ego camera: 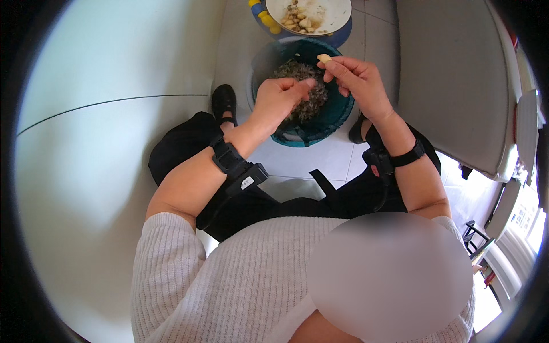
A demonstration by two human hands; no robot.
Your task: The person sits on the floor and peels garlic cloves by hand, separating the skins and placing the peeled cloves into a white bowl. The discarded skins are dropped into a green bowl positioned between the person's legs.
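Note:
Between the thumb and fingers of my right hand is a pale peeled garlic clove, held over the far right rim of a waste bin. My left hand hangs above the middle of the bin, thumb pressed to its curled fingers; no object shows in it. A teal bag lines the bin. Inside lies a heap of dry, papery peelings, partly covered by my left hand. Beyond the bin, a white bowl contains several cloves and brownish scraps.
Under the bowl is a blue stool with yellow and blue knobs on its edge. A smooth pale panel rises on my left, and a grey upholstered seat stands on my right. My black shoes flank the bin on the tiled floor.

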